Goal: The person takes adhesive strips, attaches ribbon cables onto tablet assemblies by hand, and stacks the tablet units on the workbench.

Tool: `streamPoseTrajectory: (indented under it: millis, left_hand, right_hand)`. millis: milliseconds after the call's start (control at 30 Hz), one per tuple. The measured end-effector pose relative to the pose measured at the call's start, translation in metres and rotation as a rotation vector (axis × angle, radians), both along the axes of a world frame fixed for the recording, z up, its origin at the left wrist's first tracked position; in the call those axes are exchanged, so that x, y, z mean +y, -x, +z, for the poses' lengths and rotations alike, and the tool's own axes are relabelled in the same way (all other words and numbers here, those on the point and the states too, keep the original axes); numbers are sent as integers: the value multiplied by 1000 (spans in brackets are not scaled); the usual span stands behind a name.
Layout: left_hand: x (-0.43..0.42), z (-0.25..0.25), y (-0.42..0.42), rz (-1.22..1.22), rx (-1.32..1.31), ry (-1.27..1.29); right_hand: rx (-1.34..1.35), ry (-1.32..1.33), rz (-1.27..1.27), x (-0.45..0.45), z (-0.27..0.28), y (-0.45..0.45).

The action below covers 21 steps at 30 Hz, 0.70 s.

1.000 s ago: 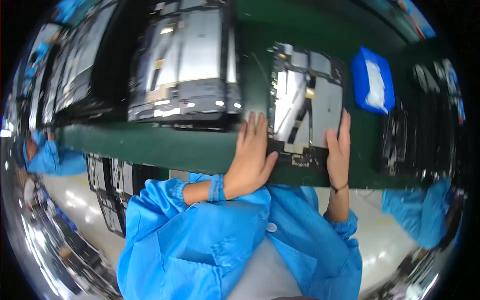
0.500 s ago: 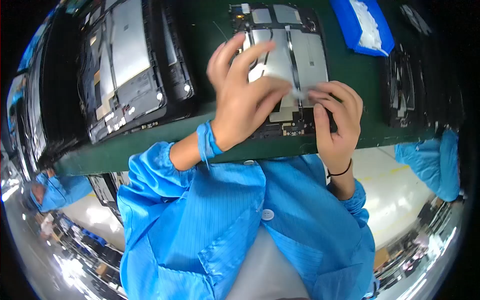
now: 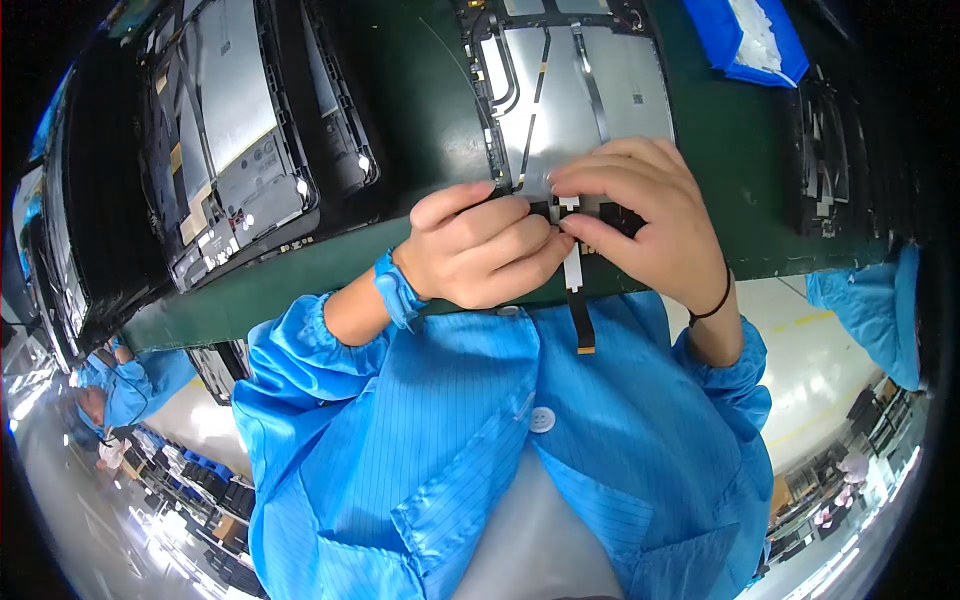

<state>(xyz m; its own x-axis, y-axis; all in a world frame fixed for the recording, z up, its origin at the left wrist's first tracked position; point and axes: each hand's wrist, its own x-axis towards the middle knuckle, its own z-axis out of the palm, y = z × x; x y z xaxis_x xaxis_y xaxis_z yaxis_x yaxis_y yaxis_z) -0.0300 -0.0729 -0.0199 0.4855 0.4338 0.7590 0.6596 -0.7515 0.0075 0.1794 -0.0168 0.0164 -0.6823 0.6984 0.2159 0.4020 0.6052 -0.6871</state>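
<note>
An opened tablet-like device [image 3: 570,95] lies on the green bench, with silver panels and dark strips inside. Across its near end, a flat ribbon cable [image 3: 574,268], black with a white section and a gold end, hangs toward my jacket. My left hand [image 3: 485,248] is closed at the cable's left side, fingers curled and their tips by its upper part. Whatever those fingers grip is hidden. From the right, my right hand [image 3: 650,215] pinches around the upper part of the cable, thumb touching it and forefinger above.
More opened devices [image 3: 225,100] stand close together on the left. A blue bin [image 3: 715,45] holding white pieces sits at the far right, with dark device parts [image 3: 825,160] nearer. The bench's front edge [image 3: 780,262] runs close to my body. People in blue are at both sides.
Both hands have come nearer to me and closer together, at the device's near end. The ribbon cable now shows hanging toward me. The view has shifted slightly.
</note>
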Motion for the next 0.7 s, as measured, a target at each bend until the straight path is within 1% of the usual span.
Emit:
streamPoseTrajectory:
  millis: [67, 200, 267, 333, 400, 467, 600, 667, 700]
  left_hand:
    - [-1, -1, 1, -21, 28, 31]
    - [-2, 0, 3, -55, 2, 29]
    - [-1, 0, 2, -73, -9, 44]
    - [0, -2, -1, -75, -58, -24]
    - [-1, 0, 1, -64, -41, 1]
    - [-1, 0, 1, -52, -27, 25]
    - [1, -3, 0, -58, -40, 15]
    - [1, -3, 0, -76, -49, 9]
    - [2, -2, 0, -81, -49, 18]
  right_hand:
    - [-44, -104, 16, 2, -1, -1]
    - [-77, -146, -2, 3, -1, 5]
    - [-58, -299, -45, 7, -3, 10]
    - [-39, -250, -32, 9, -2, 10]
    - [-21, -203, -21, 11, 4, 8]
    - [-2, -55, 15, 8, 13, 5]
    - [-36, -60, 44, 4, 9, 2]
    - [-84, -145, 60, 5, 5, 3]
    - [-83, -143, 57, 5, 4, 3]
